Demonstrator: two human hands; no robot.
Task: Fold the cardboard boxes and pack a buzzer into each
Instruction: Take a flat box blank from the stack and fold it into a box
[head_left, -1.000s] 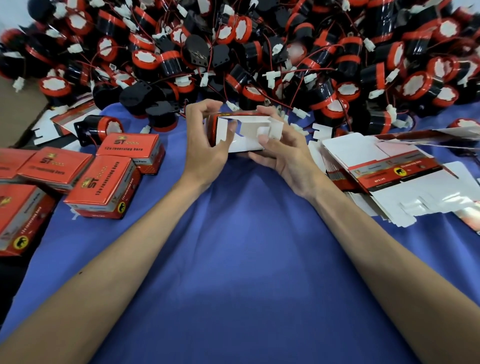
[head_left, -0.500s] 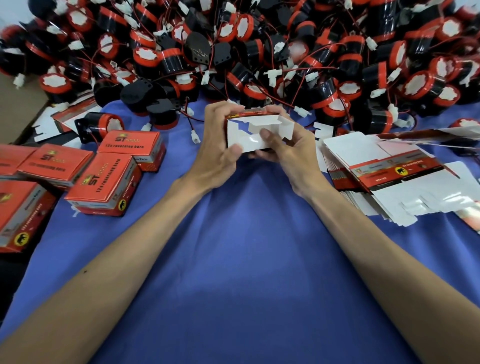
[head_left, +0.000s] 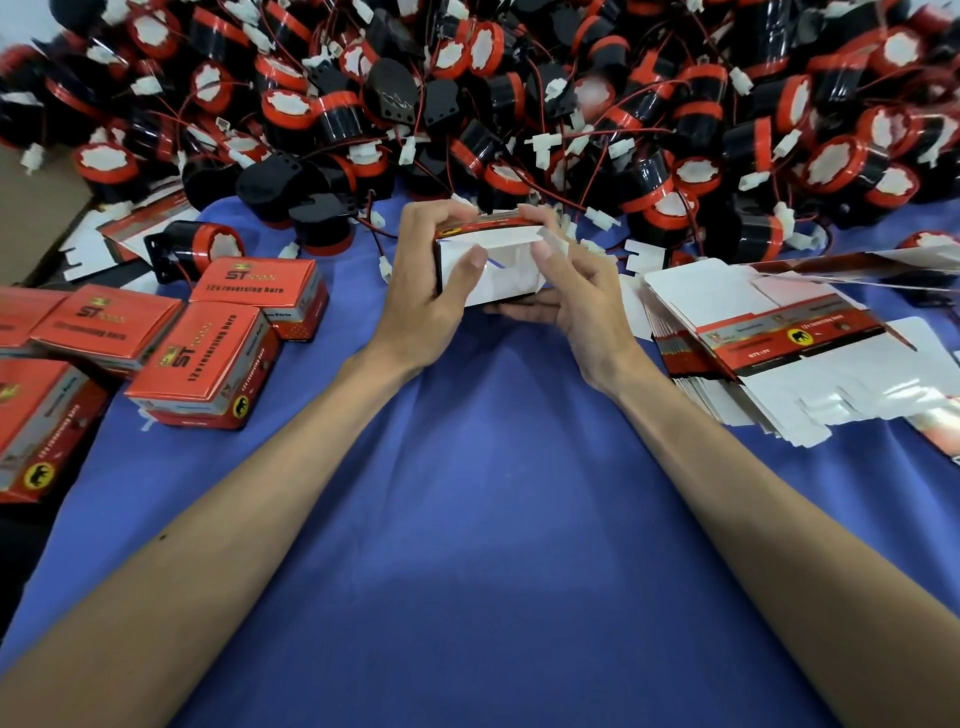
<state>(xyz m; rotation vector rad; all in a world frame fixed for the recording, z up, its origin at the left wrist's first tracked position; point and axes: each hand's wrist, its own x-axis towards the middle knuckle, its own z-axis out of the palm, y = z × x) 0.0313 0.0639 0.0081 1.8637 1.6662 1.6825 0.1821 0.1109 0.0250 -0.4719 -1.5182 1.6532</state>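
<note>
- L hand (head_left: 421, 291) grips the box (head_left: 506, 270) at its left end: fingers curled over the red top, thumb pressed on the white flaps facing the camera.
- R hand (head_left: 582, 296) holds the right end: thumb on the flaps, fingertips on the top edge, other fingers curled under.
- Box is held over the blue cloth (head_left: 493, 519), right at the near edge of the buzzer pile (head_left: 519, 104).
- Left: closed boxes (head_left: 208, 353) in a cluster. Right: flat boxes (head_left: 769, 332) in a stack, near the R wrist.
- Open cloth btw the forearms, toward the camera.
</note>
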